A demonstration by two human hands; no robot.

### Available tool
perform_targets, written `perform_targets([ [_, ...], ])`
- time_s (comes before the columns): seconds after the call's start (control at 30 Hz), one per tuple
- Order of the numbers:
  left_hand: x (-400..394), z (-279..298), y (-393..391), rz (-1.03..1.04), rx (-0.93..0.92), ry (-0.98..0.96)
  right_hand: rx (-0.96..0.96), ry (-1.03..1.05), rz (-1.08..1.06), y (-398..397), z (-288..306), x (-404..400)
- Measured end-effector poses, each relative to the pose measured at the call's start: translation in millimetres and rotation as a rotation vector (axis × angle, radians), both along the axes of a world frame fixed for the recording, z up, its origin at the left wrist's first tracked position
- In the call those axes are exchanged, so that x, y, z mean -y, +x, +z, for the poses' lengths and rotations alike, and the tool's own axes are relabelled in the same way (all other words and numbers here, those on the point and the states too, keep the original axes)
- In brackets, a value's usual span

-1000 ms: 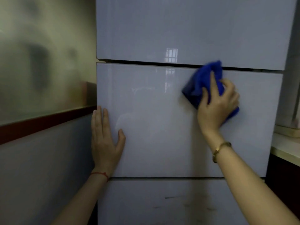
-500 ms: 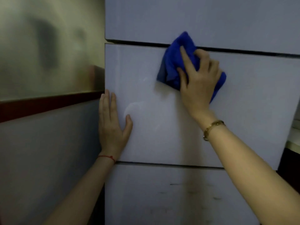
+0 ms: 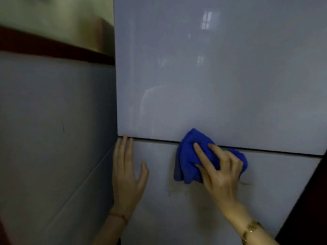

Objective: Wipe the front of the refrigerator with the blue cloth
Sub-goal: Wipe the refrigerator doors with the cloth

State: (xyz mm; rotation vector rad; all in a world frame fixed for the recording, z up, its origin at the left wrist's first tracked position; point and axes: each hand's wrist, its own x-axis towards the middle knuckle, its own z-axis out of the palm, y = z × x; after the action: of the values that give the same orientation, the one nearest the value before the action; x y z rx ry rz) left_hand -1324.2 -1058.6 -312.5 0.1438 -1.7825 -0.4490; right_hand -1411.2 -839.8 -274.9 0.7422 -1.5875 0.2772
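Observation:
The refrigerator fills the view, its glossy pale grey front split by a dark horizontal seam. My right hand presses a bunched blue cloth against the front, right across that seam, with the fingers spread over the cloth. My left hand lies flat and open on the lower panel near the refrigerator's left edge, fingertips touching the seam. Faint smudges show on the lower panel just below the cloth.
A grey tiled wall with a dark red band runs along the left of the refrigerator. A dark edge borders the lower right corner.
The view has tilted up, so the seam and both hands now sit lower in the frame. My right hand has slid the cloth leftward along the seam. My left hand stays flat on the panel.

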Motion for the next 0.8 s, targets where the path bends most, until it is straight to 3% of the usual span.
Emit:
perform_targets([
  [0.17, -3.2, -67.6, -17.3, 0.06, 0.038, 0.052, -0.071, 0.017, -0.07, -16.0, -54.9, 48.1],
  [0.3, 10.9, -91.1, -28.7, 0.097, 0.011, 0.044, -0.115, 0.385, -0.079, -19.0, -153.4, 27.9],
  [0.37, 15.8, -96.2, -30.1, 0.085, -0.001, 0.024, -0.131, 0.48, -0.073, -22.0, -174.0, 7.8],
  [0.43, 18.6, -96.5, -30.9, 0.082, -0.001, 0.012, -0.16, 0.39, -0.072, -24.9, -153.8, 0.6],
  [0.53, 17.2, -96.3, -31.8, 0.093, -0.011, 0.013, -0.128, -0.057, -0.041, -30.3, -82.8, 18.9],
  [0.6, 15.0, -96.5, -31.5, 0.088, -0.007, 0.03, -0.09, -0.219, -0.019, -28.6, -61.9, 40.0],
  [0.8, 14.6, -96.7, -30.7, 0.08, 0.0, 0.025, -0.193, 0.326, -0.108, -27.5, -167.2, 20.9],
])
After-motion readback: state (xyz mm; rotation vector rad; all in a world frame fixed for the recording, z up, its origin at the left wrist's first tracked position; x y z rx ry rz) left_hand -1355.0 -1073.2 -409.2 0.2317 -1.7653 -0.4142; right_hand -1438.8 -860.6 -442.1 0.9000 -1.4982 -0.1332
